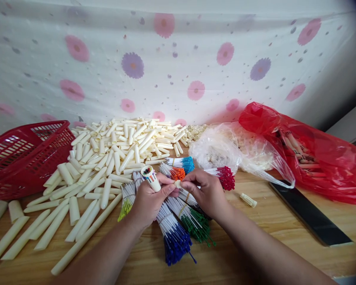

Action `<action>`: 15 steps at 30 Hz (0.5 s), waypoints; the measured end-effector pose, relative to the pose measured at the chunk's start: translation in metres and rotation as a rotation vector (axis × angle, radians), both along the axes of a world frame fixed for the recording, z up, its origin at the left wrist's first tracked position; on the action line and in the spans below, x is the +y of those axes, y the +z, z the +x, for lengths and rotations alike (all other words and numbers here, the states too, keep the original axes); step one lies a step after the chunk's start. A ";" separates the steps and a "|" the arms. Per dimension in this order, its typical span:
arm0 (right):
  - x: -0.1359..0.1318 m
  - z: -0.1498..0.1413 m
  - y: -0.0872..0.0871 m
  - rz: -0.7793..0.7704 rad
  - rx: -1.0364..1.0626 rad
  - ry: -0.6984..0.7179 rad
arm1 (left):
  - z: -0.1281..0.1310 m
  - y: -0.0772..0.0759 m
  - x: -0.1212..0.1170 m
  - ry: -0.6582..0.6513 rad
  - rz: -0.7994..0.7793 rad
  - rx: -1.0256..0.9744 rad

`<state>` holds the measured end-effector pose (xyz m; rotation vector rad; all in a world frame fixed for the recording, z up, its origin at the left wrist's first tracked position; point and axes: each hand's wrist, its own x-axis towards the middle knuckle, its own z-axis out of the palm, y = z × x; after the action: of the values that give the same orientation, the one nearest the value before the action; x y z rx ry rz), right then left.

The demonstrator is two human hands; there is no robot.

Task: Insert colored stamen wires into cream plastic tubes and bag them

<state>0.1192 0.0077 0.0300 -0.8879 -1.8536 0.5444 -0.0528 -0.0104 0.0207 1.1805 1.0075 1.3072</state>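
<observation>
My left hand (146, 206) is closed around a cream multicolour pen barrel (152, 182), tilted with its open end up and coloured parts showing around that end. Pinched between the fingertips of both hands is a small cream plastic piece (177, 183); its exact kind is too small to tell. My right hand (207, 194) grips it with thumb and forefinger. Beneath and around the hands lie banded bundles of pen refills: blue (173, 241), green (195, 221), yellow-green (126, 200), orange (175, 172), light blue (184, 163) and red (224, 176). My hands partly cover several bundles.
A big heap of cream pen tubes (127, 146) spreads over the wooden table (240, 241), beside a red basket (29, 154). To the right are a clear plastic bag (219, 144), a red bag (329, 158), a dark flat strip (311, 215) and a small clear cylinder (248, 200).
</observation>
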 end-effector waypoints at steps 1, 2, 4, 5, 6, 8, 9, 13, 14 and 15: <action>-0.001 -0.001 0.000 0.026 -0.058 -0.028 | 0.000 0.000 0.000 0.011 0.009 0.014; -0.001 -0.002 0.000 0.056 -0.111 -0.048 | 0.001 -0.001 0.000 0.020 0.017 0.028; -0.002 -0.003 0.000 0.117 -0.176 -0.079 | 0.002 0.000 -0.001 0.033 0.024 0.042; -0.002 -0.003 0.000 0.146 -0.182 -0.084 | 0.003 0.000 -0.001 0.028 0.019 0.041; -0.002 -0.003 -0.001 0.170 -0.172 -0.079 | 0.003 0.001 -0.001 0.016 0.008 0.040; -0.001 -0.001 -0.001 0.198 -0.134 -0.042 | 0.004 0.003 -0.001 -0.045 -0.027 0.055; -0.001 0.000 -0.001 0.198 -0.122 -0.011 | 0.004 0.004 -0.001 -0.100 -0.049 0.084; 0.002 0.007 0.005 0.106 -0.095 0.124 | 0.003 0.005 -0.002 -0.296 -0.108 0.223; 0.002 0.008 0.007 0.074 -0.081 0.156 | 0.002 0.005 -0.002 -0.303 -0.115 0.233; 0.003 0.010 0.009 0.043 -0.068 0.184 | 0.001 0.004 -0.003 -0.297 -0.120 0.233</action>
<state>0.1292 0.0104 0.0390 -0.7198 -2.0140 0.5913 -0.0515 -0.0130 0.0250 1.3527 1.0156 0.8793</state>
